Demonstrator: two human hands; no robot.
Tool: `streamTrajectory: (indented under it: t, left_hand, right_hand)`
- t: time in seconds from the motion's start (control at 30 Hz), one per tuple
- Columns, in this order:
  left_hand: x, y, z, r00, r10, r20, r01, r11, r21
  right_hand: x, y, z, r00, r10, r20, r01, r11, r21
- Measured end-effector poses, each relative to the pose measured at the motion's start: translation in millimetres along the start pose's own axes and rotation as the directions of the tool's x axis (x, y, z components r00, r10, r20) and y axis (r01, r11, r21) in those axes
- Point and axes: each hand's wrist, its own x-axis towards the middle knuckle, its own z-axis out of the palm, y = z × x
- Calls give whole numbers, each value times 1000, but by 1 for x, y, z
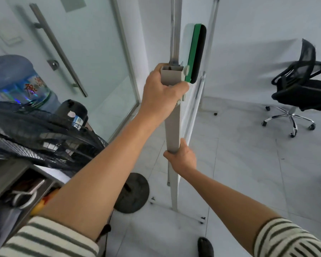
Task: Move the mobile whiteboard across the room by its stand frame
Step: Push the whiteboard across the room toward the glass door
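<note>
The mobile whiteboard (pixel 190 112) stands edge-on in front of me, so its writing face shows only as a thin white strip. Its grey stand frame post (pixel 172 130) runs from the castor base up to a square top end. My left hand (pixel 161 91) is wrapped around the top of that post. Lower down, my right hand (pixel 183 157) grips the same post. A green and black eraser (pixel 195 52) clings to the board just above my left hand. The base rail with small castors (pixel 202 219) rests on the tiled floor.
A frosted glass door with a long bar handle (pixel 57 49) is at the left. A water bottle (pixel 17 80), a black fan with a round base (pixel 135 193) and a desk edge (pixel 6 182) crowd the left. A black office chair (pixel 300 89) stands at the right. My shoe (pixel 205 246) is below.
</note>
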Motion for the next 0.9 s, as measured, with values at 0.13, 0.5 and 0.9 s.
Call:
streamTrajectory:
  t: [0.13,0.5,0.9]
  left_hand:
    - [-37,8,-33,999,-19,-36,19,1000,-3]
    - [-130,33,-77,993,-68,-95,70,997,17]
    - [-209,38,-57,859,-26,-511,132,976,172]
  right_hand:
    - [-39,-12,19,998,-61,31,61,998,-18]
    - [-125,-16,45,980,-171,105,178,983,-55]
    - [-186,45,-2,880,-197,433,193,980,54]
